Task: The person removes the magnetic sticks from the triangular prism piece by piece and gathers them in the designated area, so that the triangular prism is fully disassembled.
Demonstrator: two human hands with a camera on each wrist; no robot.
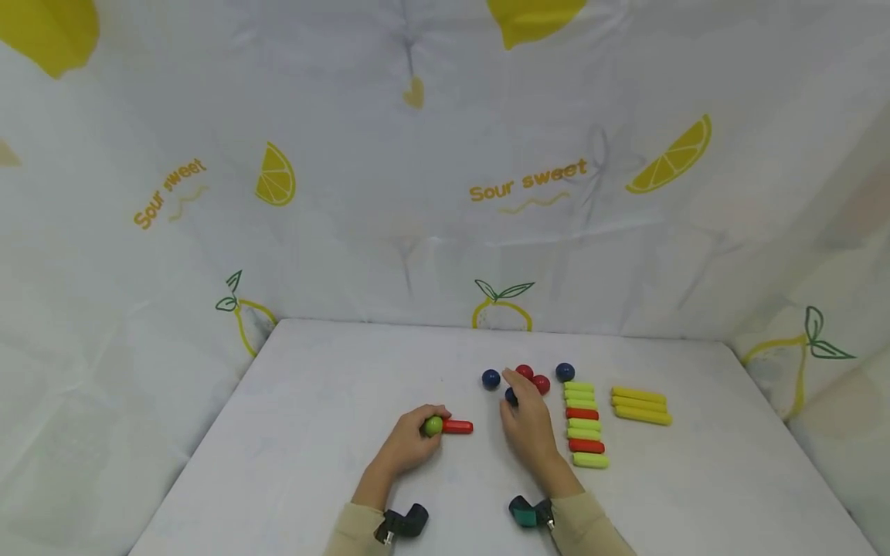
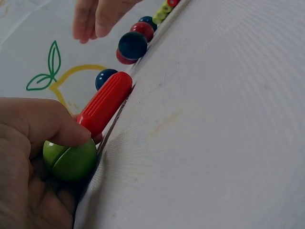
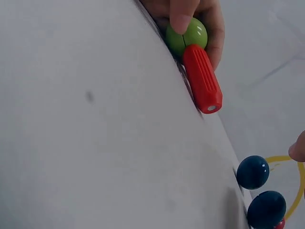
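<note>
My left hand (image 1: 409,443) grips a smooth green ball (image 1: 433,426) low over the white table. A ribbed red rod (image 2: 106,105) sticks out from this ball, its near end against it; the right wrist view shows a small pale spot on the rod's far end. My right hand (image 1: 526,425) reaches forward, fingers extended, over a dark blue ball (image 1: 511,397) that it partly hides. In the left wrist view those fingers appear apart from the balls. Two red balls (image 1: 541,384) sit just past the right fingers, with another dark blue ball (image 1: 490,378) to their left.
A column of short yellow-green rods (image 1: 584,425) and two red rods (image 1: 586,446) lies right of my right hand. Farther right are three longer yellow rods (image 1: 641,415). One more dark blue ball (image 1: 565,372) sits behind the column. A lemon-print cloth (image 1: 389,201) hangs behind the table (image 1: 292,448).
</note>
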